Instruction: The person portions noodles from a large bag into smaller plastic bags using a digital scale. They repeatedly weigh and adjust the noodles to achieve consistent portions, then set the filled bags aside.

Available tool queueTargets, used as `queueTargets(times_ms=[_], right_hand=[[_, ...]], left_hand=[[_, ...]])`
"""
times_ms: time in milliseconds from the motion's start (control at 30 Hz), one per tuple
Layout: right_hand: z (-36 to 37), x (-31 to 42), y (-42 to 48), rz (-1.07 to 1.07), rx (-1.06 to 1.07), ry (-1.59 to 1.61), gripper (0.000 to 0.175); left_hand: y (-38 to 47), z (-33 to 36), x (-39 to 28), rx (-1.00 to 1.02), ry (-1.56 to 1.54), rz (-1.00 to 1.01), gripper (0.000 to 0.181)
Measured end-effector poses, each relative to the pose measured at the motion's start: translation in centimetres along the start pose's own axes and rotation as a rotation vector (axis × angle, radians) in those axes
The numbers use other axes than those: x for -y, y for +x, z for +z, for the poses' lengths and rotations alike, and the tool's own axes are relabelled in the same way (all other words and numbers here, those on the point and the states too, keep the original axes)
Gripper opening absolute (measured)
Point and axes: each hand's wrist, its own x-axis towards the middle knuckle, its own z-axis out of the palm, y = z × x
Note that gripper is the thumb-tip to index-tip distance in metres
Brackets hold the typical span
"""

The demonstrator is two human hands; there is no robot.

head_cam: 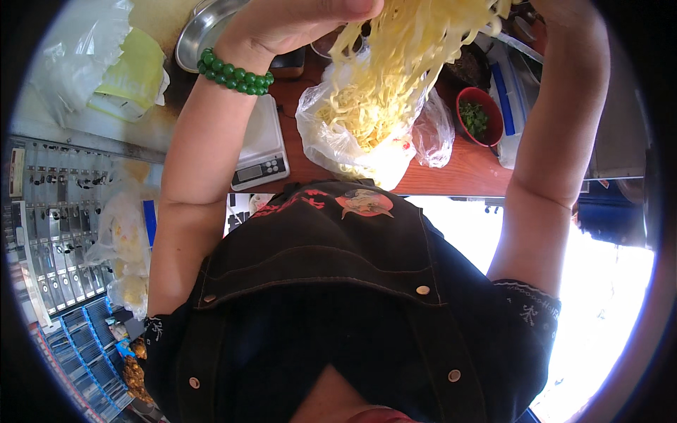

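A thick bundle of pale yellow flat noodles [418, 37] hangs at the top of the view between my two hands. My left hand [312, 18], below which a green bead bracelet [232, 74] circles the wrist, is beside the bundle; its fingers are cut off by the upper edge. Of my right hand [563, 8] only the wrist side shows at the top right, and its fingers are out of sight. Beneath the bundle, a clear plastic bag [330, 140] stands open on the reddish wooden table [465, 177], holding more noodles [365, 116].
A digital kitchen scale [259, 153] lies left of the bag, with a metal bowl [195, 39] behind it. To the right are a crumpled clear bag [435, 129], a red bowl [489, 106] of chopped green herbs and a clear container with a blue clip [502, 100].
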Motion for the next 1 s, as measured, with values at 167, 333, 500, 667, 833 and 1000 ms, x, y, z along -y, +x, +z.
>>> queueTargets(times_ms=[167, 333, 500, 667, 833, 1000], right_hand=[[0.3, -0.1, -0.3, 0.027, 0.003, 0.024, 0.021], [0.5, -0.1, -0.1, 0.038, -0.006, 0.051, 0.022], [1.2, -0.3, -0.3, 0.063, -0.006, 0.087, 0.022], [2.9, -0.7, 0.1, 0.088, 0.003, 0.154, 0.023], [7.3, -1.5, 1.0, 0.155, 0.024, 0.3, 0.023], [14.7, -2.1, 1.8, 0.237, 0.054, 0.475, 0.024]], left_hand=[[-0.4, 0.5, 0.3, -0.046, -0.045, 0.029, 0.098], [-0.4, 0.3, 0.7, -0.086, 0.0, 0.119, 0.102], [1.2, 1.7, 0.6, -0.003, 0.042, 0.002, 0.087], [-0.2, 5.8, 1.5, -0.272, 0.023, -0.38, 0.054], [-5.0, 6.0, 2.9, -0.897, -0.476, -0.315, 0.045], [-9.2, 5.6, 0.6, -0.715, -0.646, 0.164, 0.06]])
